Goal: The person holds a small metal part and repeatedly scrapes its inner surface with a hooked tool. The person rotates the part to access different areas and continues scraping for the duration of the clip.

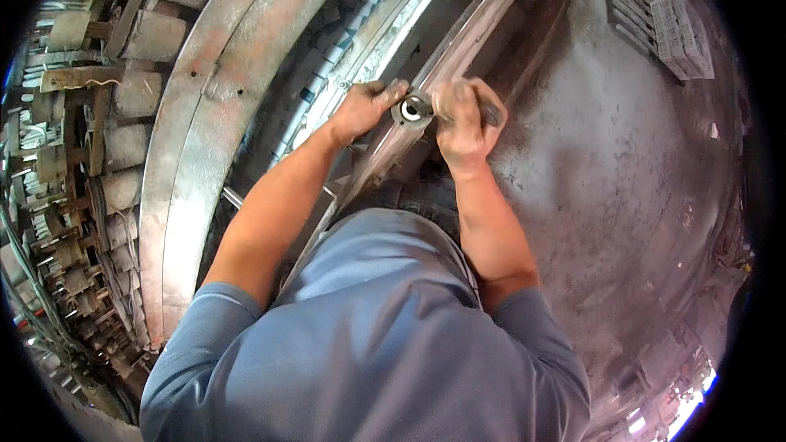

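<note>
A round metal ring (412,110) with a pale rim and a dark hole sits over a long metal rail (475,24) in front of me. My left hand (364,110) grips the ring's left side, thumb towards it, its other fingers partly hidden. Just right of the ring, my right hand (465,124) is closed in a fist, slightly blurred. Something dark shows at its outer side, but I cannot make out what it holds. Whether this fist touches the ring is unclear.
A large curved metal rim (196,131) arcs along the left, with stacked metal pieces (155,37) beyond it. A toothed strip (336,53) runs beside the rail. The worn grey floor (606,164) spreads to the right, where a white slotted crate (681,37) stands near a dark rack (630,12).
</note>
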A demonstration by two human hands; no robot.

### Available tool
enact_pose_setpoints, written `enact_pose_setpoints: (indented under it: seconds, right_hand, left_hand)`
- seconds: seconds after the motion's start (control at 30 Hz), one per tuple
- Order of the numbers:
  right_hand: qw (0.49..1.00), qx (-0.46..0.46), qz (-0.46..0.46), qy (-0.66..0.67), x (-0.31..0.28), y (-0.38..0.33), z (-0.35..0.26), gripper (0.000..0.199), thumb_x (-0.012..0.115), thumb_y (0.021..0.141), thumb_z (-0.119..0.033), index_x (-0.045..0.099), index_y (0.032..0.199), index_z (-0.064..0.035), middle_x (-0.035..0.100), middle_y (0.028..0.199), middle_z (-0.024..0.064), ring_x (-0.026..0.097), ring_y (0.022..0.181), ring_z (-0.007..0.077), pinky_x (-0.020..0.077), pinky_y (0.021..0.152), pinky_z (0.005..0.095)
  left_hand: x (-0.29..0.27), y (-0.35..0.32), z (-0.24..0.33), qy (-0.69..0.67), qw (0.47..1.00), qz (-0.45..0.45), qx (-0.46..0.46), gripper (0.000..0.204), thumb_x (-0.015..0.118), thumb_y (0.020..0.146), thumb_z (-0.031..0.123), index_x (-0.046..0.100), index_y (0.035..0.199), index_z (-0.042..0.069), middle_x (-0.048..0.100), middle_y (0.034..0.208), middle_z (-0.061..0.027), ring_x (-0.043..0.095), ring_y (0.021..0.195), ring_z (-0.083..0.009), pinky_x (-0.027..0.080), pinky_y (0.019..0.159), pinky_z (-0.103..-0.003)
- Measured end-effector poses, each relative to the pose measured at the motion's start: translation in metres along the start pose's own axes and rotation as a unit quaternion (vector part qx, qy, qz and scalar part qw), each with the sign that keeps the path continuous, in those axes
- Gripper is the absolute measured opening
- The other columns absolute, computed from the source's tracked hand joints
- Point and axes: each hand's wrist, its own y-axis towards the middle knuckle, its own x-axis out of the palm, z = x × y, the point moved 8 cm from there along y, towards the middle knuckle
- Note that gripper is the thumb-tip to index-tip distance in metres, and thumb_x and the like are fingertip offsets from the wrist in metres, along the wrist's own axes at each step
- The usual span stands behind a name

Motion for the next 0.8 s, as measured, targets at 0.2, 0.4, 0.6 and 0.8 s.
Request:
enact_pose_setpoints:
  seconds: [0.2,0.4,0.6,0.8]
  right_hand:
    - [0.994,-0.056,-0.018,0.088,0.007,0.004,-0.023,0.013,0.065,0.094,-0.007,0.063,0.09,0.0052,0.062,0.075,0.0033,0.054,0.068,0.0088,0.0442,0.06,0.0269]
    - [0.997,-0.06,-0.056,-0.003,-0.001,0.002,-0.008,0.013,0.059,0.095,-0.004,0.061,0.086,0.0061,0.063,0.077,0.0062,0.057,0.071,0.0099,0.0444,0.06,0.0275]
    - [0.991,-0.092,-0.086,0.04,0.0,0.009,-0.022,0.016,0.054,0.096,0.0,0.057,0.082,0.0051,0.062,0.076,0.0068,0.057,0.071,0.0117,0.0479,0.064,0.0266]
    - [0.987,-0.14,-0.002,-0.079,0.006,-0.011,-0.024,0.028,0.049,0.099,-0.007,0.04,0.072,-0.0094,0.033,0.061,-0.0013,0.028,0.052,0.0126,0.0252,0.049,0.0323]
  left_hand:
    - [0.001,-0.007,0.002,-0.005,1.0,0.01,0.016,0.069,0.059,0.094,0.059,0.07,0.111,-0.007,0.07,0.1,-0.0129,0.06,0.096,-0.0189,0.047,0.089,-0.035]
    - [0.001,-0.008,0.008,0.044,0.999,0.015,0.007,0.073,0.061,0.092,0.06,0.068,0.114,-0.009,0.07,0.102,-0.0186,0.061,0.099,-0.0221,0.047,0.09,-0.037]
    - [-0.001,0.001,-0.006,0.032,0.998,0.041,0.023,0.079,0.067,0.085,0.066,0.069,0.106,-0.01,0.071,0.098,-0.0193,0.064,0.094,-0.0207,0.051,0.085,-0.035]
    - [0.007,-0.005,0.003,0.012,1.0,0.008,0.016,0.072,0.07,0.087,0.059,0.069,0.112,-0.008,0.071,0.102,-0.0157,0.063,0.095,-0.0189,0.051,0.086,-0.034]
